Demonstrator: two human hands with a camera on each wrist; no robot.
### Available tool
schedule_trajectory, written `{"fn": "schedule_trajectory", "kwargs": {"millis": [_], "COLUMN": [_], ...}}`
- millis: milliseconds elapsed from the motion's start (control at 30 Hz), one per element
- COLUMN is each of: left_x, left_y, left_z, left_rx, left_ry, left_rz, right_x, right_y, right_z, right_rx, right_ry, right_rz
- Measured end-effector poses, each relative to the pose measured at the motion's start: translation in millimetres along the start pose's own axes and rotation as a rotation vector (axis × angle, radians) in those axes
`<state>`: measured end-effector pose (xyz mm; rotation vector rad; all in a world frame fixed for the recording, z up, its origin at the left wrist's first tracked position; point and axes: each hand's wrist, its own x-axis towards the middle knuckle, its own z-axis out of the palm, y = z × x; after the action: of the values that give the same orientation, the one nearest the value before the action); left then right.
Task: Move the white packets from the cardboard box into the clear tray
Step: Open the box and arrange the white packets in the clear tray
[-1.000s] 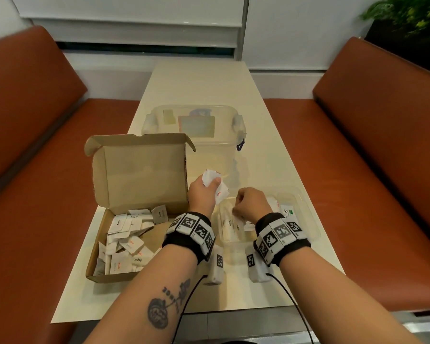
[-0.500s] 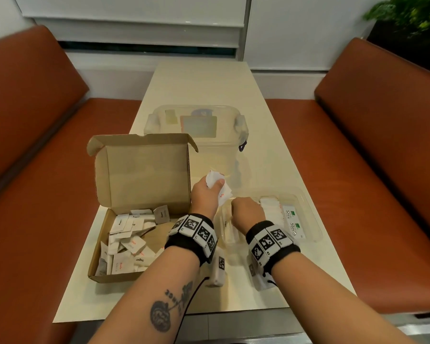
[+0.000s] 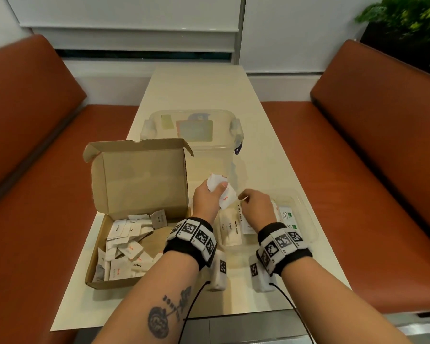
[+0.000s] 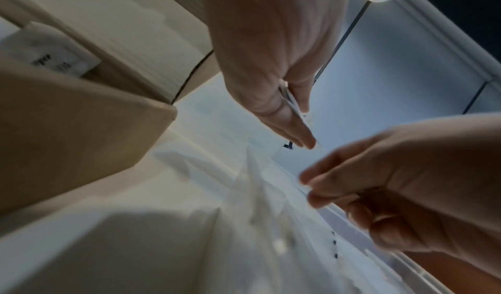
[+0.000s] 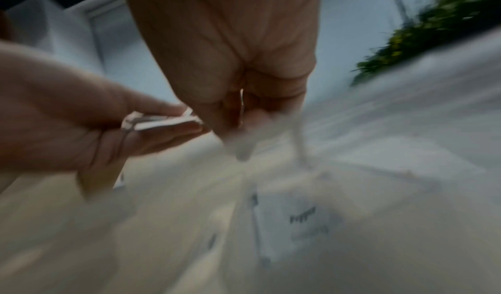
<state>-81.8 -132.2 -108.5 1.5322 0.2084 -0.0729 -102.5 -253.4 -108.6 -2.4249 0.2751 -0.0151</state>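
The cardboard box (image 3: 98, 264) lies open at the left, its lid upright, with several white packets (image 3: 124, 247) loose inside. My left hand (image 3: 217, 192) hovers just right of the lid and grips a small bundle of white packets (image 3: 225, 198), a thin stack between thumb and fingers (image 4: 294, 105). My right hand (image 3: 245, 199) is close beside it, above the left end of the clear tray (image 3: 305, 214). Its fingers are curled and pinch a thin white packet (image 5: 241, 99), mostly hidden. More packets (image 3: 230, 229) lie flat in the tray.
A clear lidded storage tub (image 3: 191, 127) stands behind the box and tray. The narrow cream table (image 3: 199, 88) runs away from me between two orange benches (image 3: 372, 150). A plant (image 3: 407, 18) is at the far right. Cables trail from both wristbands.
My right hand dipped toward the tray's left end, then came back up next to the left hand's bundle. The left hand has stayed in place with its packets.
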Motion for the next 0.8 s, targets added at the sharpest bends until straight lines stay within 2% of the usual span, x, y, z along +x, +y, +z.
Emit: {"fn": "schedule_trajectory", "kwargs": {"millis": [67, 133, 200, 467, 667, 800], "left_x": [-0.5, -2.9, -6.2, -14.1, -15.0, -18.2], "left_y": [0.7, 1.2, 1.9, 5.1, 7.0, 9.7], "left_z": [4.6, 11.5, 19.1, 41.3, 52.4, 55.0], "left_rx": [-0.056, -0.116, -0.17, -0.255, -0.272, -0.258], "left_ry": [-0.016, -0.047, -0.084, -0.209, -0.22, -0.277], "left_rz": [-0.02, -0.045, -0.055, -0.086, -0.113, -0.158], "right_x": [1.2, -0.1, -1.6, -6.9, -4.5, -3.7], "right_y": [1.2, 1.3, 0.3, 14.3, 19.7, 20.9], "right_z": [-11.1, -20.7, -26.8, -38.3, -45.1, -48.6], "right_rx": [0.29, 0.566, 0.699, 0.838, 0.901, 0.967], "right_ry": [0.075, 0.039, -0.033, -0.048, -0.044, -0.049], "right_rz": [0.089, 0.155, 0.182, 0.199, 0.176, 0.196]}}
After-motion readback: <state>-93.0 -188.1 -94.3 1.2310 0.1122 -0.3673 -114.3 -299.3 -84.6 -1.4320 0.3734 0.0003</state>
